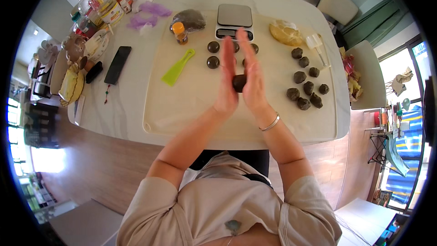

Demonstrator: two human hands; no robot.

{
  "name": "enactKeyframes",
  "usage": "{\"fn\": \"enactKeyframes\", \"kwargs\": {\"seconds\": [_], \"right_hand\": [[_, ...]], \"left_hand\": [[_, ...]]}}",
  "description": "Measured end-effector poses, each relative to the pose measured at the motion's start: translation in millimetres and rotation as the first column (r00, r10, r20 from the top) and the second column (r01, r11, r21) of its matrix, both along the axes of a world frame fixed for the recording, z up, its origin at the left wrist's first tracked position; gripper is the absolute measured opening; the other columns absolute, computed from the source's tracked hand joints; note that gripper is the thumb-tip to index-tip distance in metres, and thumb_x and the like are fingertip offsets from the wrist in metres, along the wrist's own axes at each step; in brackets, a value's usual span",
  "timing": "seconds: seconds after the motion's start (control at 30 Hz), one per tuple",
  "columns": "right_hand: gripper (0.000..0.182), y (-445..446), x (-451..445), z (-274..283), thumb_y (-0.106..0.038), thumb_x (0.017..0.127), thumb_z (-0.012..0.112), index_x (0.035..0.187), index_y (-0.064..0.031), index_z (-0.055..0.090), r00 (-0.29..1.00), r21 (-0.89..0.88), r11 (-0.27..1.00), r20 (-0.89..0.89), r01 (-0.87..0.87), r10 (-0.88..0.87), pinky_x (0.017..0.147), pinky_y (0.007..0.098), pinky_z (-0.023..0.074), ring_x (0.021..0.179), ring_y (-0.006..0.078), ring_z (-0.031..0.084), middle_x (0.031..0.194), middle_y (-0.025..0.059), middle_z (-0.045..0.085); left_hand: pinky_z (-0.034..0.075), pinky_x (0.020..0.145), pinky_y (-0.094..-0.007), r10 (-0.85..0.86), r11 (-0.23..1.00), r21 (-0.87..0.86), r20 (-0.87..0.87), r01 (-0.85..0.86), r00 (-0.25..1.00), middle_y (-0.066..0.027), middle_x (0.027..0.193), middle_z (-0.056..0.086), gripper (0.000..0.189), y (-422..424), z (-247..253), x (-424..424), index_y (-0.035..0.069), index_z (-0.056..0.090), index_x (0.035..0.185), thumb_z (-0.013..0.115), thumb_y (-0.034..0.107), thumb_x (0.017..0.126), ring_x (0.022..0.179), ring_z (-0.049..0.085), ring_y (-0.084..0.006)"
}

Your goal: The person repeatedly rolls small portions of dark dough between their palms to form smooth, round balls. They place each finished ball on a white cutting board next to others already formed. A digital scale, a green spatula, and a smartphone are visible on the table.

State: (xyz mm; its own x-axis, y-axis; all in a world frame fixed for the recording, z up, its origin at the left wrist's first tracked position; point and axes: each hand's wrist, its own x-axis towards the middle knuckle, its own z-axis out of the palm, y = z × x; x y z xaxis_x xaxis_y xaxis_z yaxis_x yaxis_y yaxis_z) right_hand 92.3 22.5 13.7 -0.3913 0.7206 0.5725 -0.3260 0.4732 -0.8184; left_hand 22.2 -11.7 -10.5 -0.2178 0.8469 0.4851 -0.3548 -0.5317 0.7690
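Observation:
Between the flat palms of my left hand (227, 85) and my right hand (254, 83) sits a dark brown ball (239, 83). Both hands point away from me, fingers straight, above a cream mat (191, 109). Just beyond them are smooth, shiny dark balls (213, 62) in rows, partly hidden by my fingers. To the right lie several rougher dark lumps (299, 77). A kitchen scale (235, 15) stands behind the rows, its front edge partly covered by my fingertips. A lime-green plastic scraper (177, 68) rests left of my hands.
Along the mat's back are a dark mass in plastic (188, 21), an orange-capped bottle (180, 33), yellow dough under plastic wrap (285, 32) and a white-headed brush (314, 42). Further left lie a phone (118, 65), purple plastic (150, 13) and oil bottles (111, 12).

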Motion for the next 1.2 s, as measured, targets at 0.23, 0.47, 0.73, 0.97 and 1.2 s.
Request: {"fn": "enactKeyframes", "kwargs": {"seconds": [0.23, 0.47, 0.73, 0.97, 1.2], "right_hand": [[0.065, 21.0, 3.4, -17.8, -0.047, 0.107, 0.022, 0.153, -0.0023, 0.029, 0.996, -0.152, 0.988, 0.087, 0.027, -0.013, 0.121, 0.0390, 0.0154, 0.151, 0.0258, 0.016, 0.161, 0.0124, 0.024], [0.072, -6.1, -12.1, -17.8, -0.054, 0.105, 0.021, 0.152, 0.0001, 0.031, 0.934, -0.113, 0.928, -0.023, -0.356, 0.355, 0.122, 0.0395, 0.0084, 0.152, 0.0259, 0.013, 0.163, 0.0129, 0.019], [0.066, 18.9, -1.7, -16.6, -0.052, 0.105, 0.028, 0.148, -0.0038, 0.036, 0.964, -0.570, 0.817, -0.255, -0.082, -0.081, 0.121, 0.0372, 0.0197, 0.144, 0.0211, 0.031, 0.153, 0.0108, 0.037], [0.065, 14.2, -2.8, -30.9, -0.049, 0.106, 0.027, 0.148, 0.0009, 0.037, 0.998, -0.323, 0.944, 0.030, 0.062, -0.056, 0.120, 0.0391, 0.0212, 0.144, 0.0240, 0.031, 0.152, 0.0146, 0.039], [0.078, -11.8, -15.3, -5.2, -0.063, 0.101, 0.023, 0.152, -0.0054, 0.030, 0.930, -0.416, 0.864, -0.339, -0.282, 0.140, 0.121, 0.0418, 0.0198, 0.146, 0.0257, 0.028, 0.158, 0.0133, 0.031]], "left_hand": [[0.009, 0.121, -0.0441, -0.116, 0.974, -0.116, 0.472, 0.192, 0.874, -0.0053, 0.164, 0.014, 0.090, -1.0, 5.2, -8.9, 0.017, 0.013, 0.159, 0.019, 0.077, 0.092, 0.151, 0.013, -0.0236], [0.015, 0.121, -0.0448, 0.099, 0.986, -0.169, 0.503, -0.015, 0.859, -0.0051, 0.163, 0.018, 0.081, 13.0, 5.0, -39.5, 0.016, 0.015, 0.158, 0.022, 0.070, 0.097, 0.150, 0.017, -0.0243], [0.002, 0.121, -0.0485, -0.043, 0.994, -0.094, 0.047, 0.047, 0.998, -0.0061, 0.166, 0.004, 0.084, 0.3, -11.7, 0.6, 0.015, 0.002, 0.159, 0.014, 0.070, 0.097, 0.153, -0.001, -0.0259], [0.002, 0.120, -0.0518, 0.067, 0.996, -0.069, 0.078, -0.061, 0.995, -0.0059, 0.166, 0.006, 0.085, 3.9, 3.9, -20.9, 0.018, 0.004, 0.159, 0.012, 0.073, 0.095, 0.153, 0.001, -0.0270], [0.005, 0.121, -0.0472, 0.121, 0.981, -0.169, 0.146, -0.096, 0.982, -0.0077, 0.165, 0.009, 0.081, 12.3, -9.8, -23.1, 0.016, 0.009, 0.158, 0.015, 0.069, 0.098, 0.152, 0.004, -0.0263]]}}
